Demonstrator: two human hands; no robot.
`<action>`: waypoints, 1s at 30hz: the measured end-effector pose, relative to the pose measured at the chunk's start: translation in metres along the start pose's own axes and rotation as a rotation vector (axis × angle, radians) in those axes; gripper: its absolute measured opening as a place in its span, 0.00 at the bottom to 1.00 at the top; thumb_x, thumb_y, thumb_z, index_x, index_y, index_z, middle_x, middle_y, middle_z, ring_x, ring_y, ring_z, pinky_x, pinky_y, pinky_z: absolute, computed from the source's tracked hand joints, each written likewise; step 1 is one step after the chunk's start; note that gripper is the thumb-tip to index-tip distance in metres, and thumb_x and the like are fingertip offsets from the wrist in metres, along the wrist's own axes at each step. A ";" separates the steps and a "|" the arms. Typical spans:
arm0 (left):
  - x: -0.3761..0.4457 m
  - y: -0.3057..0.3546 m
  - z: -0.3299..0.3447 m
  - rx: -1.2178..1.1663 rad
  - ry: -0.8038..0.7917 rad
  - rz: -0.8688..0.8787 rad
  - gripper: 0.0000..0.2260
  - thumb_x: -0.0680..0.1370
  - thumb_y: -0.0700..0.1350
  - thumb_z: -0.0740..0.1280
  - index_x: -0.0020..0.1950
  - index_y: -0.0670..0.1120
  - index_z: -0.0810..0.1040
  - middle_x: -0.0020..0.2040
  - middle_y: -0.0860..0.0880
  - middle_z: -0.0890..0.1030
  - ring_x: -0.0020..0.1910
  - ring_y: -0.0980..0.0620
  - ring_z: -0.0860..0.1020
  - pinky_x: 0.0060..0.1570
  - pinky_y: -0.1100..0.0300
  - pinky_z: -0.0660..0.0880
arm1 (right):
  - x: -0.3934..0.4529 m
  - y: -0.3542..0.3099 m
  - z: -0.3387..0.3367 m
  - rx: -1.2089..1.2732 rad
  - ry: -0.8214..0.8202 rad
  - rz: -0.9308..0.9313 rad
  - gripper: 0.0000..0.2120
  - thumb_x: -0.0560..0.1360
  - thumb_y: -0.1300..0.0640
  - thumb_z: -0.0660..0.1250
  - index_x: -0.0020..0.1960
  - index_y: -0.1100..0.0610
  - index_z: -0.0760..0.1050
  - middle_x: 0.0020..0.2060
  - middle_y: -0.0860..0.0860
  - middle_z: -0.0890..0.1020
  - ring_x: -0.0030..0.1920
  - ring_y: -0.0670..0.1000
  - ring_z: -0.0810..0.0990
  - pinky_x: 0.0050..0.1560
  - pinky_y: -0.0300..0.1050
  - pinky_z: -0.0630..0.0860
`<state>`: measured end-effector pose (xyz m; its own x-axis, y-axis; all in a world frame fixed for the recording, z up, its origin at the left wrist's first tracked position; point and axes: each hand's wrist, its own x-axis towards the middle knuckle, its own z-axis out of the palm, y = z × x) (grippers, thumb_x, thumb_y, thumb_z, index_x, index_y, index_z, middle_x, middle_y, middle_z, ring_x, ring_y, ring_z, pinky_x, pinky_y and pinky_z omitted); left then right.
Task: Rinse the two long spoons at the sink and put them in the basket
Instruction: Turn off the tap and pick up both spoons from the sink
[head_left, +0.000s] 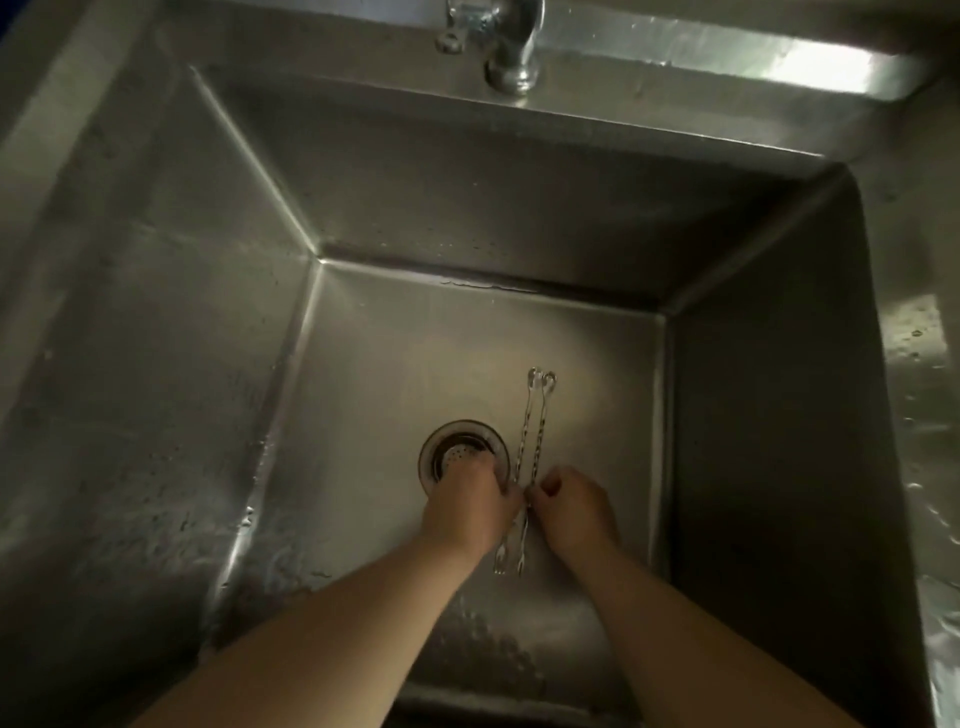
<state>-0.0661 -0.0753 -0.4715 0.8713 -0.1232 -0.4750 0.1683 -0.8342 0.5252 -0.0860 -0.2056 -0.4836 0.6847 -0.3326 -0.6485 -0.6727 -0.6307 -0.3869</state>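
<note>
Your fingertips meet over the two long spoons (530, 457): the left hand (470, 506) curls its fingers onto the handles from the drain (464, 457) side, and the right hand (569, 509) pinches them from the other side, both held low in the sink (208, 364) just above its floor. The spoons lie side by side, nearly touching, with one end pointing toward the tap (511, 47) and the other toward you. No water runs from the tap, so you probably have rinsing left, and the basket, which is out of view, is not yet reached.
</note>
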 end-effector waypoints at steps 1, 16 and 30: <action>0.000 0.001 0.008 -0.034 -0.014 -0.014 0.11 0.71 0.51 0.68 0.33 0.52 0.67 0.31 0.54 0.72 0.32 0.51 0.74 0.27 0.60 0.63 | 0.000 0.000 0.000 0.005 -0.010 -0.003 0.07 0.75 0.52 0.68 0.42 0.54 0.77 0.37 0.51 0.81 0.38 0.52 0.79 0.36 0.42 0.70; 0.003 0.003 0.020 -0.028 -0.092 -0.171 0.05 0.71 0.39 0.65 0.36 0.40 0.76 0.38 0.38 0.82 0.40 0.40 0.81 0.32 0.57 0.67 | -0.003 -0.008 0.012 -0.072 -0.026 0.096 0.09 0.74 0.59 0.64 0.52 0.58 0.80 0.49 0.57 0.84 0.50 0.58 0.83 0.44 0.44 0.75; -0.009 -0.010 -0.009 0.025 -0.045 -0.118 0.08 0.73 0.39 0.63 0.50 0.40 0.76 0.48 0.39 0.82 0.48 0.39 0.80 0.37 0.60 0.65 | -0.021 -0.016 -0.002 -0.021 -0.013 -0.014 0.11 0.74 0.54 0.65 0.50 0.60 0.79 0.48 0.59 0.85 0.49 0.58 0.83 0.42 0.41 0.71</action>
<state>-0.0712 -0.0605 -0.4662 0.8245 -0.0473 -0.5638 0.2563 -0.8572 0.4467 -0.0887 -0.1901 -0.4623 0.6901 -0.3150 -0.6515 -0.6573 -0.6495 -0.3823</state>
